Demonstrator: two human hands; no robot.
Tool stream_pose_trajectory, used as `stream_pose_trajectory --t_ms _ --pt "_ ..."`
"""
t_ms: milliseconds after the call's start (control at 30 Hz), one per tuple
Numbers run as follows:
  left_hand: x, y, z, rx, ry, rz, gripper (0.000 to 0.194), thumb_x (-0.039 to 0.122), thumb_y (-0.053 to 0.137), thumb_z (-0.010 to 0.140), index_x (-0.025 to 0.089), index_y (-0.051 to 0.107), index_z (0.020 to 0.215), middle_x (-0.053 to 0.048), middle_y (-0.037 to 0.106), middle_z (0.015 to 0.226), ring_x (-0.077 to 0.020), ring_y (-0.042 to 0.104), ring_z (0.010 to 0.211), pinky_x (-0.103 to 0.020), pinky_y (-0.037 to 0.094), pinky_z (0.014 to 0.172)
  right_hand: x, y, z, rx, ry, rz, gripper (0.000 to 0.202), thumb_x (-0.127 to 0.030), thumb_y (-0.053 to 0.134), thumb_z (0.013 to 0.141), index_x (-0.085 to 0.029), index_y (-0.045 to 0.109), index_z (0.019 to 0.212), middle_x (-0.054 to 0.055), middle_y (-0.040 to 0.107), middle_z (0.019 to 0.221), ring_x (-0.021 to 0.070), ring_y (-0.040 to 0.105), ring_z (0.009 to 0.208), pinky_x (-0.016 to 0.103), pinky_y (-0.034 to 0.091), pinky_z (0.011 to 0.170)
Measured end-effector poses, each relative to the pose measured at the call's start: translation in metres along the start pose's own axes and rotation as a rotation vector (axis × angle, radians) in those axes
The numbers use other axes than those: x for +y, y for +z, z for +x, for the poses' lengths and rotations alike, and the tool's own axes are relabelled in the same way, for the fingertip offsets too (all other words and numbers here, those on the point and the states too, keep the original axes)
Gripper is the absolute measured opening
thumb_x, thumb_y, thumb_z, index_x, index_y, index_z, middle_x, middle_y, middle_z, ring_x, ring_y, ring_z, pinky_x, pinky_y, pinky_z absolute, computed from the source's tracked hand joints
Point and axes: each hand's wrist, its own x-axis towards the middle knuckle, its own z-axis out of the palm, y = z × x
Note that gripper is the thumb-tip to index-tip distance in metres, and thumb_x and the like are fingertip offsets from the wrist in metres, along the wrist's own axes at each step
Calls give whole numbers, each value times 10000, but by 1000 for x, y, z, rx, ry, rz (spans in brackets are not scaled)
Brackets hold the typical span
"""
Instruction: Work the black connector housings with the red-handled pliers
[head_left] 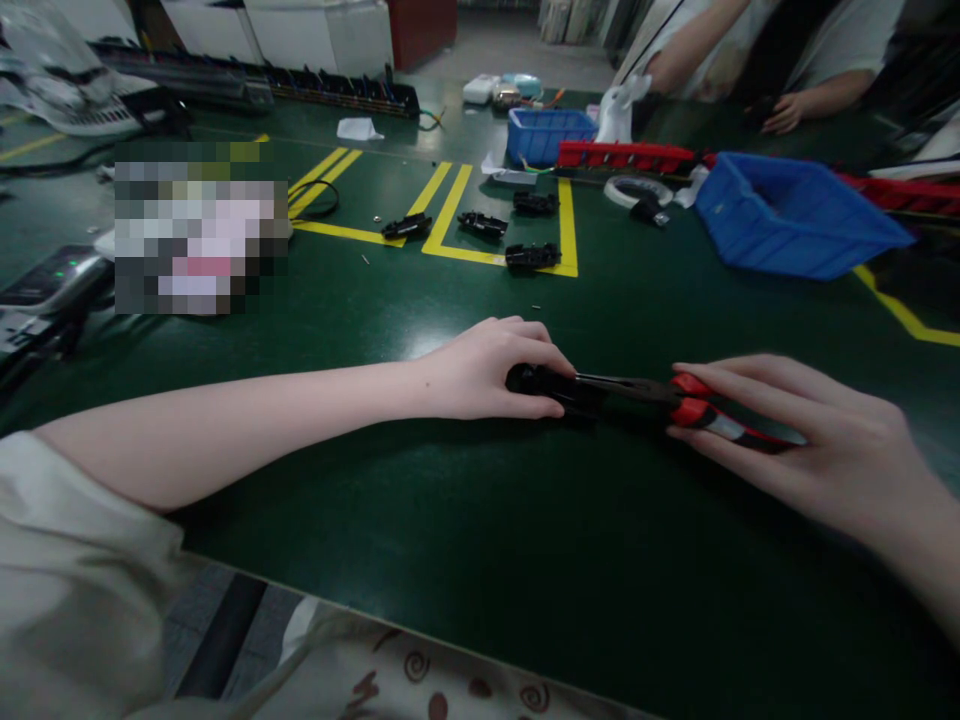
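My left hand grips a small black plastic part against the green tabletop, thumb on the near side and fingers over the far side. In my right hand is a pair of long-nose pliers with red and black handles. Its dark jaws point left and reach the right end of the black part, close to my left fingertips. Whether the jaws clamp anything there, I cannot tell. Several similar black parts lie farther back, around the yellow tape lines.
Toward the back right stand a large blue bin and a smaller blue bin, with a red strip between them. A tape roll lies nearby. Across the table is another person's hand. Dark wired strips lie at back left.
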Motion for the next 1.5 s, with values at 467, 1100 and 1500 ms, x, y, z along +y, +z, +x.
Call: stream_pose_trajectory --t_ms 467,1100,1500 --pt "-1 -4 3 -31 -45 -73 316 332 749 886 168 702 1152 -73 732 1149 -219 656 1052 -369 481 930 0 4 1 15 -3 -10 444 -381 635 950 -215 651 1361 129 722 1132 278 720 916 417 593 734" --pt "-2 5 -4 18 122 351 376 365 623 1008 226 672 1353 -93 751 1196 -226 691 1040 -345 528 869 5 6 -1 -46 147 -15 466 -488 621 924 -320 654 1357 117 718 1170 347 702 976 527 581 783" --pt "0 -1 -2 -41 107 336 363 369 599 1021 244 681 1352 -92 738 1225 -220 682 1055 -332 530 859 12 1 -1 -50 90 -119 480 -484 570 943 -235 630 1348 158 708 1168 342 674 949 486 537 767"
